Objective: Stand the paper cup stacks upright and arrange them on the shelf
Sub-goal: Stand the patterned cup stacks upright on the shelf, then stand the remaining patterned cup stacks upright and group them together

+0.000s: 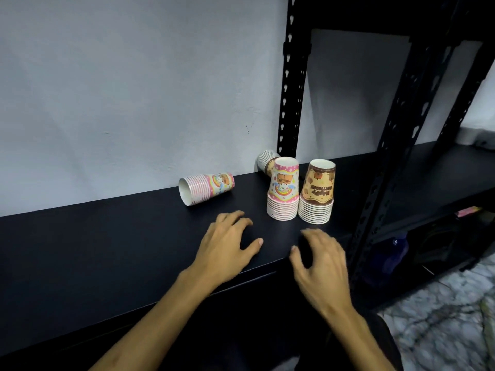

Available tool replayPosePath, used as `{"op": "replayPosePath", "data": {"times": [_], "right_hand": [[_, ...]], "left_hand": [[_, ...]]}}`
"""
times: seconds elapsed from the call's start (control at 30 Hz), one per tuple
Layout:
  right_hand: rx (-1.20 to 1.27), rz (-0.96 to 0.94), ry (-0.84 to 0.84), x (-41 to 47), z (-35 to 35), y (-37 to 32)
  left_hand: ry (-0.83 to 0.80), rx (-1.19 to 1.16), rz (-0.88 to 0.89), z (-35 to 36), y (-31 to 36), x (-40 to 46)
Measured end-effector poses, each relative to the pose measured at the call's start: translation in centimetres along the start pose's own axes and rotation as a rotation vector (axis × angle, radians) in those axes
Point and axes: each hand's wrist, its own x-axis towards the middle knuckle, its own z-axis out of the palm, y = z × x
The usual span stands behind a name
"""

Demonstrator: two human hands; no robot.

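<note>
On the black shelf (pixel 107 250), against a pale wall (pixel 134 89), four stacks of paper cups sit in different poses. Two stand mouth-down side by side and touching: a pink birthday cup stack (pixel 283 188) on the left and a brown birthday cup stack (pixel 317 192) on the right, both with their printed lettering upside down. Behind the pink one, a second brown stack (pixel 267 161) lies on its side near the wall, partly hidden, beside a black perforated upright (pixel 290 84) of the shelving. Well to the left, another pink stack (pixel 205 187) lies on its side with its open mouth facing left. Both hands hover just in front of the standing pair, holding nothing: the left hand (pixel 227 245) has its fingers loosely spread and slightly bent, and the right hand (pixel 321 263) is likewise relaxed, its fingers curved downward and blurred. Lower right, a marbled floor (pixel 442 317) shows beneath the rack.
</note>
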Motion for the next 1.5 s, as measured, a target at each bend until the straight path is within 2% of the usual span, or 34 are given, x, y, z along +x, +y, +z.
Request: {"op": "replayPosePath", "data": {"times": [0.17, 0.27, 0.43, 0.67, 0.83, 0.93, 1.03, 1.13, 1.33, 1.5], "right_hand": [[-0.13, -0.191, -0.384, 2.2, 2.0, -5.4], [-0.183, -0.283, -0.546, 4.8, 4.0, -7.4], [-0.237, -0.237, -0.637, 8.0, 7.6, -9.3], [-0.247, -0.159, -0.654, 9.7, 10.4, -10.1], [-0.243, -0.051, -0.653, 13.0, 13.5, -11.4], [-0.284, 0.013, -0.556, 15.8, 15.1, -12.3], [-0.432, 0.07, -0.416, 19.3, 15.6, -12.4], [-0.523, 0.202, -0.326, 22.0, 15.4, -11.4], [-0.572, 0.399, -0.21, 24.3, 16.8, -8.8], [-0.643, 0.409, -0.171, 25.6, 16.5, -9.1]], "left_hand": [[0.125, 0.1, 0.013, -2.3, -2.7, 0.8], [0.204, 0.184, 0.012, -3.6, -4.6, 2.8], [0.072, 0.25, -0.065, -3.4, -7.5, 6.9], [0.059, 0.12, -0.168, -4.0, -12.1, 9.3], [0.154, -0.016, -0.244, -4.3, -15.8, 9.6], [0.182, -0.058, -0.248, -4.1, -17.0, 9.6], [0.204, -0.103, -0.239, -3.9, -17.7, 9.6], [0.231, -0.135, -0.248, -3.8, -17.9, 9.8], [0.243, -0.154, -0.23, -3.5, -18.2, 10.2], [0.241, -0.163, -0.218, -3.5, -18.3, 10.3]]}}
